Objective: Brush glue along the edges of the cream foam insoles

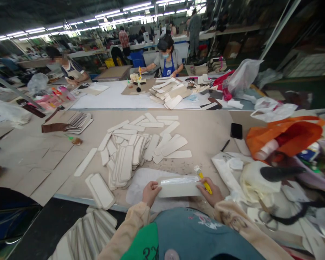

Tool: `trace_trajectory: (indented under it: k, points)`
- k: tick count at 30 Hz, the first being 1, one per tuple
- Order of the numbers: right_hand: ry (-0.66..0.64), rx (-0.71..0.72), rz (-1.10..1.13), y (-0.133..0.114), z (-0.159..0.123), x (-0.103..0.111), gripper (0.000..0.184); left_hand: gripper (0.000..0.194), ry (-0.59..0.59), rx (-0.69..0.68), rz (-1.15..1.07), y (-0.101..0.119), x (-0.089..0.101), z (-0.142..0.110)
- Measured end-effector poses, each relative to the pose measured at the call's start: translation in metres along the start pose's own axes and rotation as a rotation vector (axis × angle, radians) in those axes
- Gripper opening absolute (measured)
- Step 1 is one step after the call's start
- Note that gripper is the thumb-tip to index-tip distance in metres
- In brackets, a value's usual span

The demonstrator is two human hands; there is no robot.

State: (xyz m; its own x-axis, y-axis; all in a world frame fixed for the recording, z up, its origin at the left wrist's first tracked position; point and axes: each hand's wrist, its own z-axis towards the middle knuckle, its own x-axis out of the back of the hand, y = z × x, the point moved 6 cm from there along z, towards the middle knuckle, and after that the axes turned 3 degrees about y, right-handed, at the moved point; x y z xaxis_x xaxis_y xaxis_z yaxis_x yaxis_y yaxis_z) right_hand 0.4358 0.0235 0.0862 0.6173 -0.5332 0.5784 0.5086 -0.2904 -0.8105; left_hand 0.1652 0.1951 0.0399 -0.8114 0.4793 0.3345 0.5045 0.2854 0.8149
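My left hand (151, 193) pinches the left end of a long off-white panel (176, 191) with rounded corners. A shiny wet-looking strip runs along the panel's far edge. At its right end, my right hand (211, 193) grips the panel too and holds a yellow-handled brush (206, 185), its pale bristles pointing away from me. Beneath the panel lies a whitish translucent sheet (141, 182). Just beyond is a loose heap of similar off-white panels (127, 159). Two more panels (100, 191) overlap at the table edge to the left.
Stacked panels (83, 234) stand low at my left. Farther left are a bundle of brown-edged pieces (67, 122) and a small green-tipped bottle (75, 140). On the right lie a phone (236, 130), an orange bag (284, 135) and a cluttered pile. A co-worker (166, 59) sits across the table.
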Motion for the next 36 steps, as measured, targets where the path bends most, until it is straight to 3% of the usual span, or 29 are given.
trace_trajectory:
  k: [5, 13, 28, 36]
  points:
    - [0.052, -0.003, -0.096, 0.012, 0.012, -0.012, 0.02, 0.016, 0.108, -0.053, 0.231, 0.012, -0.001, 0.021]
    - [0.047, -0.039, -0.201, 0.03, 0.021, -0.021, 0.021, 0.02, 0.094, -0.062, 0.445, 0.006, -0.012, 0.032]
    - [-0.014, 0.006, -0.245, 0.041, 0.031, -0.033, 0.015, 0.022, 0.038, -0.091, 0.547, 0.003, -0.017, 0.042]
    - [-0.028, 0.01, -0.277, 0.035, 0.035, -0.032, 0.016, 0.022, 0.03, -0.079, 0.573, 0.003, -0.017, 0.042]
